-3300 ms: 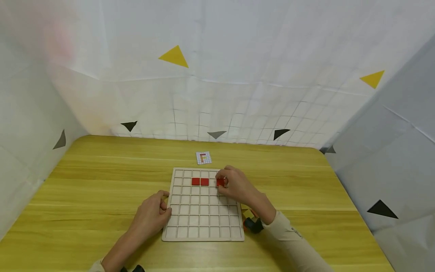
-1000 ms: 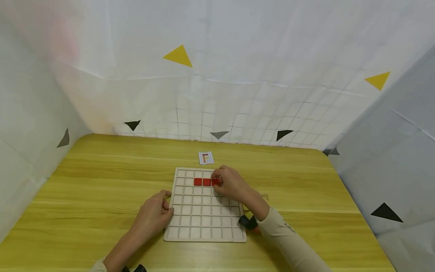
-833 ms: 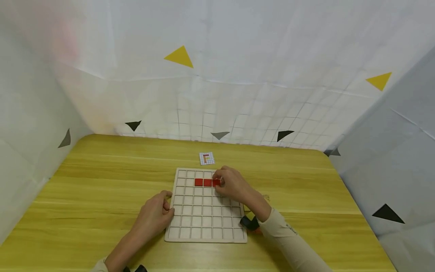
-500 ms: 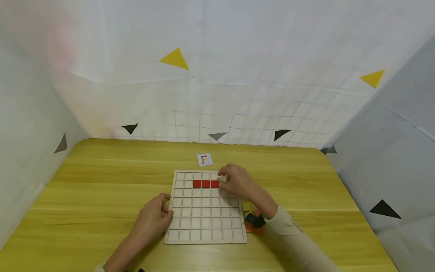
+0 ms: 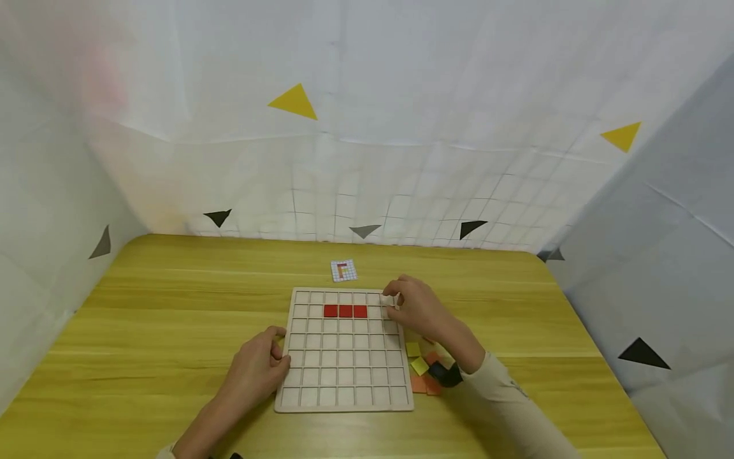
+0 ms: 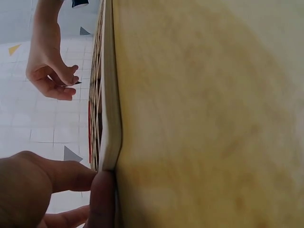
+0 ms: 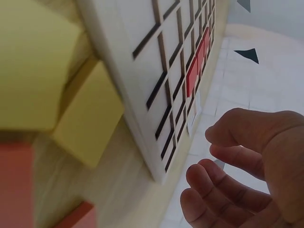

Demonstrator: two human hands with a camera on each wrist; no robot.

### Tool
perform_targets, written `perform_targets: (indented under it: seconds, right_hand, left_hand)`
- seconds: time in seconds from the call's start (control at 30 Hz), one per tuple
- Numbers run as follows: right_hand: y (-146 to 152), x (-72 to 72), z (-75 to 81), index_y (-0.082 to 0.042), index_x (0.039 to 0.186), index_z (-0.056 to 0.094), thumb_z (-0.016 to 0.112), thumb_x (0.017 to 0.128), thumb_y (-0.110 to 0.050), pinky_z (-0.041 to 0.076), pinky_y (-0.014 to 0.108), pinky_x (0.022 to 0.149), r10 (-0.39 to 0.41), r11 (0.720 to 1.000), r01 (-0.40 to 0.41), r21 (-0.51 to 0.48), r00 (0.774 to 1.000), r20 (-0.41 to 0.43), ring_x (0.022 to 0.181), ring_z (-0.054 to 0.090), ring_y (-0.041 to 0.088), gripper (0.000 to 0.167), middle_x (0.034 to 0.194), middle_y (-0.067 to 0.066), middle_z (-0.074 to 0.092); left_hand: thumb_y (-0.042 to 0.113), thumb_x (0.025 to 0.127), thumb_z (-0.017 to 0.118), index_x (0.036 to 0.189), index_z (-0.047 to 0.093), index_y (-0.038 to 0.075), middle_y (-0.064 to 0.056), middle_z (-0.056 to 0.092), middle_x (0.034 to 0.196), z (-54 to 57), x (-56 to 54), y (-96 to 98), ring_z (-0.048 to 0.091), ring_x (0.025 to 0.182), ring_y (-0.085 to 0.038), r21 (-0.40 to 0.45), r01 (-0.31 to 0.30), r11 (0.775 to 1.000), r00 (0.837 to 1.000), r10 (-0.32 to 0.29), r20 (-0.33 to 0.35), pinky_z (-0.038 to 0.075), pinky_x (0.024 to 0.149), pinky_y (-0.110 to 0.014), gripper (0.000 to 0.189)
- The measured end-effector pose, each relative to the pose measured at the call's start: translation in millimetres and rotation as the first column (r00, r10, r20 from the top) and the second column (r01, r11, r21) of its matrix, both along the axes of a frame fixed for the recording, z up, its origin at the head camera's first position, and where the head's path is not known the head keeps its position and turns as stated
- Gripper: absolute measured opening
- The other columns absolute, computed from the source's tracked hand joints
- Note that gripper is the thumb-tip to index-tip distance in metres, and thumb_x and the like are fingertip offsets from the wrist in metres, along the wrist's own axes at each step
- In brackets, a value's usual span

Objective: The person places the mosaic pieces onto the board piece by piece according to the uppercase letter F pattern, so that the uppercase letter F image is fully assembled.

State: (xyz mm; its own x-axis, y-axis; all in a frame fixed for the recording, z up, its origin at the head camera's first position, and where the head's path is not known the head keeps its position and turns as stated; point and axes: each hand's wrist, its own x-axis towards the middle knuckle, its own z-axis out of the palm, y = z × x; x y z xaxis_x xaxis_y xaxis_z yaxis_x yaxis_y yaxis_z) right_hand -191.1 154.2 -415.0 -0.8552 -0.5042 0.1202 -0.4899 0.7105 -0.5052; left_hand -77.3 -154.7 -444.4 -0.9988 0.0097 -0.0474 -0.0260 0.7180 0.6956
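Observation:
A pale wooden grid board (image 5: 336,377) lies flat on the table. Three red square tiles (image 5: 345,311) sit side by side in its second row from the far edge. My left hand (image 5: 255,363) rests against the board's left side; in the left wrist view its fingertips (image 6: 102,190) touch the edge, fingers loosely bent. Above the far right corner of the board hovers my right hand (image 5: 421,309), thumb and fingers apart and nothing between them. The right wrist view also shows that hand (image 7: 237,175) holding nothing.
Several loose tiles lie just right of the board, among them a yellow tile (image 5: 413,349) and an orange tile (image 5: 418,384), partly hidden by the right wrist. A small pattern card (image 5: 344,270) lies beyond the board. White sheeting (image 5: 367,178) encloses the wooden table (image 5: 172,287).
My right hand slid the third red tile left beside the other two, let go of it and moved off to the right. My left hand stayed at the board's edge.

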Motion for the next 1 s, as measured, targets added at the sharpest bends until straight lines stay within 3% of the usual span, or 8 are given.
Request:
perform_targets:
  seconds: [1.0]
  right_hand:
    - [53, 16.1, -12.4, -0.002, 0.104, 0.072, 0.074, 0.082, -0.007, 0.054, 0.034, 0.070, -0.069, 0.997, 0.069, 0.027, 0.998, -0.001, 0.081, 0.065, 0.023, 0.022, 0.096, 0.007, 0.063]
  left_hand:
    - [0.004, 0.083, 0.074, 0.125, 0.060, -0.003, -0.001, 0.055, 0.080, 1.3, 0.2, 0.8, 0.050, 0.068, -0.013, -0.006, 0.000, 1.000, 1.000, 0.000, 0.009, 0.042, 0.057, -0.027, 0.044]
